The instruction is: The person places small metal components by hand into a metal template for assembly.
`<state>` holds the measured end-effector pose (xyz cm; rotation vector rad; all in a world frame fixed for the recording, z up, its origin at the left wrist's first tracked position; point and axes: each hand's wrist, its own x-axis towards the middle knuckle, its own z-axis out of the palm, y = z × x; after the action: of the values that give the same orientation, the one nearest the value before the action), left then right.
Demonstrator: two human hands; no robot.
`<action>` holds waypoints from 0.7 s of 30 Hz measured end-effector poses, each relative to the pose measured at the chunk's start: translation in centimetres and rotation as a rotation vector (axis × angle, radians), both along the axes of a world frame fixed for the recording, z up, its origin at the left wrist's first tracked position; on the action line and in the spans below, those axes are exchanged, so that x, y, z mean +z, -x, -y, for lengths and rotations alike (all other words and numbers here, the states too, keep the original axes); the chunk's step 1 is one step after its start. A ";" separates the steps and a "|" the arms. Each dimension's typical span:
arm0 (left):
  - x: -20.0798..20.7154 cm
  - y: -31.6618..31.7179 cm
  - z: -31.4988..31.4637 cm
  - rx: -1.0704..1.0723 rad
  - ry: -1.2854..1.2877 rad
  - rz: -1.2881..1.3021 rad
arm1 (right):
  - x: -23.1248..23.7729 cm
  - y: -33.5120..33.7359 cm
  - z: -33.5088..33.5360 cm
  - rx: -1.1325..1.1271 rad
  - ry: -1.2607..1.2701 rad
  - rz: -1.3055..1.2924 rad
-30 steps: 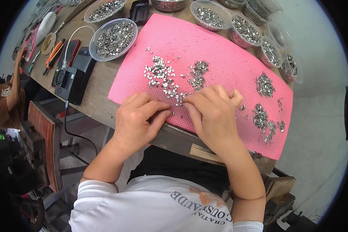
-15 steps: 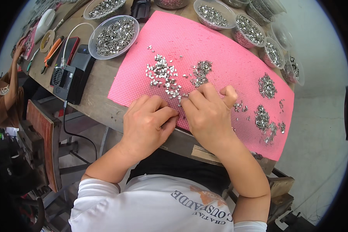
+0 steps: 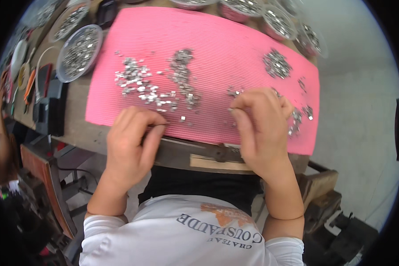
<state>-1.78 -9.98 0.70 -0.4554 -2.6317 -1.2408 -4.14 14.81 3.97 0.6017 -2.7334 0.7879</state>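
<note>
My left hand is at the near edge of a pink ribbed mat, thumb and forefinger pinched together; what they hold, if anything, is too small to make out. Farther right, my right hand pinches a small metal piece between thumb and forefinger, above the mat. Beyond my left hand lies a loose spread of shiny small metal pieces, and beside it a darker heap of metal pieces. Another heap lies past my right hand, which partly hides smaller clusters.
Clear plastic bowls of metal pieces stand at the left and along the far right. A black box-shaped device and orange-handled pliers lie on the left of the table. At far left, a co-worker's arm shows, blurred.
My hands have drawn apart; the right has moved right, toward the clusters there. The whole view has shifted, so the mat and bowls appear farther left and higher.
</note>
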 end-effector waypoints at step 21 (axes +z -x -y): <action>-0.9 -1.5 -11.7 -0.362 0.158 -0.160 | -5.9 -9.3 -7.4 -0.089 0.158 -0.164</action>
<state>-0.30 1.75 -0.18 -1.0510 -2.5929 -1.0337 5.17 22.24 -1.91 0.4854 -2.5032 0.8812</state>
